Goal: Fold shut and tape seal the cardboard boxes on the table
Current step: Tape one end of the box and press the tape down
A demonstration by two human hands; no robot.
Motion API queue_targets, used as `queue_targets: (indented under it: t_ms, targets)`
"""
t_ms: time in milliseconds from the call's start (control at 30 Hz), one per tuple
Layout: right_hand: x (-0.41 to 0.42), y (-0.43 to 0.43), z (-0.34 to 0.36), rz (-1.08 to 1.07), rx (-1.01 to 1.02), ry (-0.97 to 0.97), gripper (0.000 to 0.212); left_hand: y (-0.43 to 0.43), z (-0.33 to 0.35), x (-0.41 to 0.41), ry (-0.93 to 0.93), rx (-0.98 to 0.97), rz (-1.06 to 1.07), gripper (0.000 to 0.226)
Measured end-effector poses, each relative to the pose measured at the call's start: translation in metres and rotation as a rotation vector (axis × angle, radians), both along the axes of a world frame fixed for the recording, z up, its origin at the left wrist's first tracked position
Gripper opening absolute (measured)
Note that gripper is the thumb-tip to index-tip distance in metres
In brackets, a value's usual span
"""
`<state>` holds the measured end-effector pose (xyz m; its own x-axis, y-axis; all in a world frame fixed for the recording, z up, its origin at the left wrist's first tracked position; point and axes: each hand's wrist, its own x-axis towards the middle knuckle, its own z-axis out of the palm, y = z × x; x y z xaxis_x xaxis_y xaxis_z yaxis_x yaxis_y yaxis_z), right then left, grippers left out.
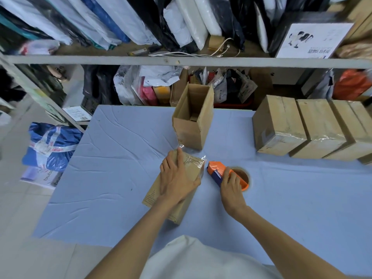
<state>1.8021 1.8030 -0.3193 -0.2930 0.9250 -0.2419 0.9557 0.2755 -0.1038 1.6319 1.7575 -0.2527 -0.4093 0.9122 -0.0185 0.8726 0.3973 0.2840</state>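
On the blue worktop point(112, 168), the left hand point(177, 178) lies flat with fingers spread, pressing down on a box point(154, 195) that lies on its side. Clear tape point(194, 161) is wrinkled over the box's far end. The box looks light and stiff and apt to slide on the cloth, so pinning it from above suits. Behind it stands an open box point(193, 121), not yet folded. The right hand point(231, 188) is curled round the tape dispenser point(218, 171), just beside the taped end. Sealed boxes point(302, 127) sit at the far right.

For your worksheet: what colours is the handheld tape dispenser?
The plastic tape dispenser is orange and dark blue; head view.
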Motion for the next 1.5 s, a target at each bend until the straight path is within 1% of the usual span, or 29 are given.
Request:
queue_targets:
  t_ms: [67,100,133,167,233,267,333,400,467,533,600,667,733,800,933,1100,1333,1400,1500]
  targets:
    - [0.003,0.003,0.010,-0.079,0.013,0.152,0.062,0.000,0.001,0.000,-0.010,0.021,0.014,0.109]
    - [0.003,0.005,0.020,-0.072,0.033,0.211,0.060,0.001,0.002,0.000,-0.019,0.040,0.025,0.109]
    - [0.003,0.007,0.026,-0.023,0.071,0.276,0.060,0.002,0.003,0.000,-0.035,0.047,0.038,0.110]
    - [-0.001,0.007,0.038,0.028,0.072,0.372,0.054,0.003,0.005,0.000,-0.060,0.049,0.054,0.111]
    - [-0.013,0.009,0.062,0.070,0.014,0.589,0.042,0.004,0.008,0.002,-0.108,0.080,0.093,0.112]
    - [-0.020,0.010,0.074,0.046,-0.017,0.684,0.041,0.004,0.010,0.003,-0.120,0.101,0.102,0.113]
    - [-0.035,0.009,0.093,-0.068,-0.057,0.840,0.039,0.003,0.015,0.004,-0.151,0.136,0.094,0.114]
    - [-0.047,0.005,0.108,-0.164,-0.086,1.002,0.032,0.002,0.020,0.003,-0.223,0.198,0.111,0.116]
    - [-0.055,0.003,0.116,-0.208,-0.073,1.098,0.029,0.000,0.028,0.000,-0.321,0.278,0.132,0.115]
    - [-0.057,0.005,0.122,-0.208,-0.049,1.147,0.026,-0.002,0.038,-0.004,-0.443,0.381,0.158,0.101]
    - [-0.055,0.009,0.127,-0.196,-0.032,1.189,0.023,-0.005,0.048,-0.007,-0.603,0.488,0.208,0.076]
    - [-0.050,0.013,0.130,-0.178,-0.014,1.230,0.022,-0.008,0.056,-0.010,-0.723,0.549,0.265,0.054]
    - [-0.046,0.015,0.131,-0.161,-0.007,1.255,0.021,-0.009,0.061,-0.011,-0.782,0.565,0.303,0.039]
    - [-0.044,0.016,0.130,-0.141,-0.016,1.270,0.021,-0.009,0.064,-0.012,-0.807,0.578,0.322,0.030]
    - [-0.039,0.016,0.126,-0.092,-0.049,1.263,0.024,-0.009,0.062,-0.016,-0.781,0.572,0.347,0.016]
    - [-0.038,0.020,0.118,-0.028,-0.021,1.145,0.026,-0.008,0.058,-0.026,-0.731,0.522,0.275,0.009]
    - [-0.035,0.035,0.122,0.138,0.004,0.916,0.012,-0.006,0.060,-0.038,-0.639,0.450,0.130,0.006]
    - [-0.034,0.039,0.123,0.163,0.013,0.857,0.014,-0.006,0.062,-0.041,-0.626,0.445,0.088,0.007]
    - [-0.036,0.042,0.123,0.179,0.019,0.836,0.016,-0.004,0.062,-0.044,-0.622,0.436,0.070,0.006]
